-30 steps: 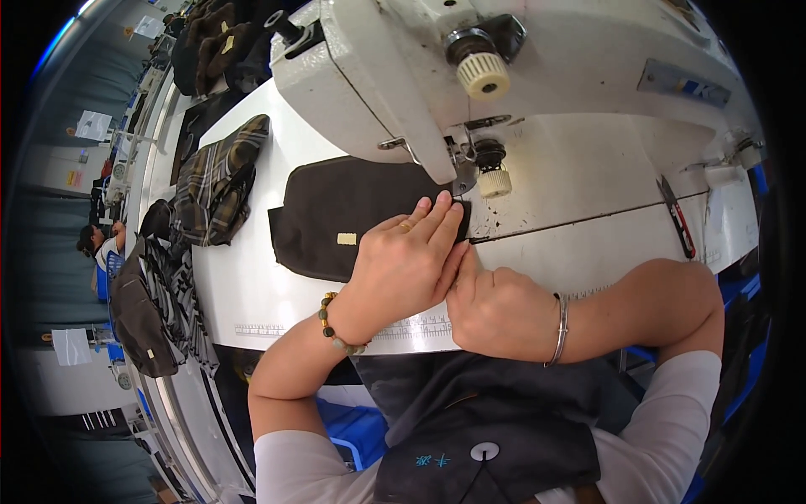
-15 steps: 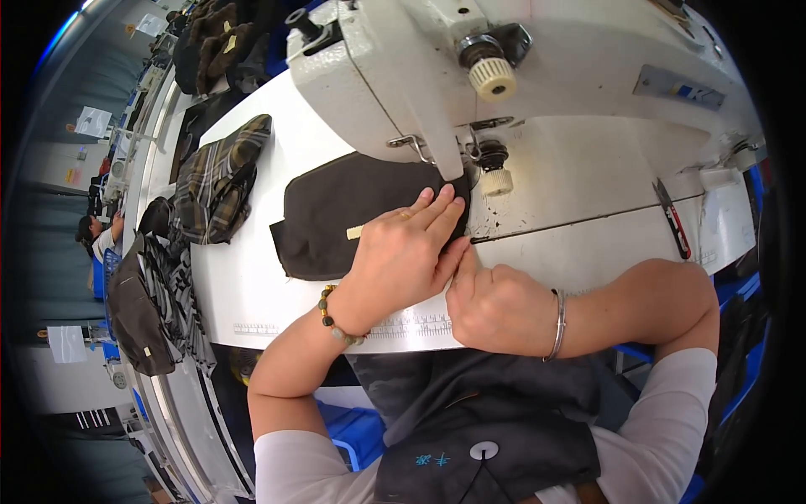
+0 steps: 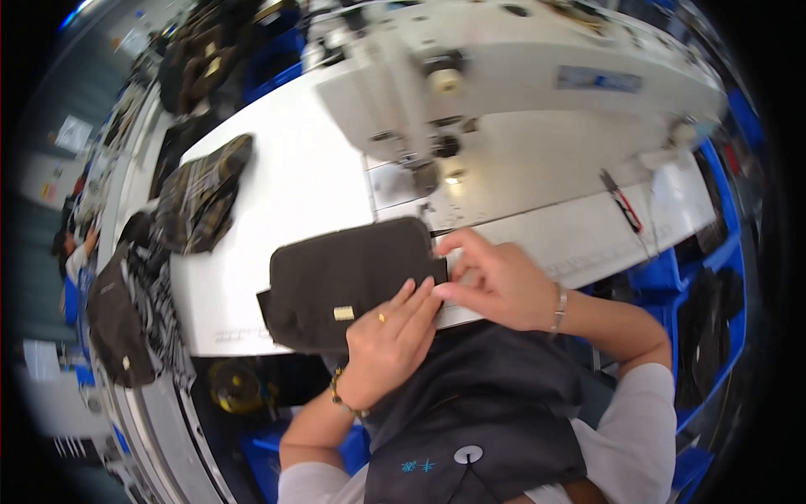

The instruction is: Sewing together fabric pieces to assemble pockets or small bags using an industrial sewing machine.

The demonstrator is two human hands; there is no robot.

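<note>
Your dark apron [image 3: 483, 386] lies just below your hands. Your left hand [image 3: 390, 336] is laid palm down, fingers straight and close together, pressing on the lower right part of a dark brown fabric piece [image 3: 340, 265] without gripping it. Your right hand [image 3: 495, 286] is at that piece's right edge, thumb and forefinger parted with a clear gap, the other fingers curled; whether those curled fingers touch the cloth, you cannot tell from here.

The fabric piece spreads out to the left of your hands, along the front edge of the white tabletop [image 3: 277, 185], with a small pale label [image 3: 343, 313] just beyond your left knuckles. You wear a beaded bracelet [image 3: 338, 391] on the left wrist and a metal bangle [image 3: 560, 308] on the right.

Beyond your fingertips stands the white sewing machine [image 3: 504, 84], blurred, its needle area well clear of the fabric piece. To the right of your right hand and farther out lie red-and-black snips [image 3: 623, 206]. Well to the left of your left hand is a bundle of plaid cloth [image 3: 201, 202]. Farther off on that side, you have another person [image 3: 80, 252].
</note>
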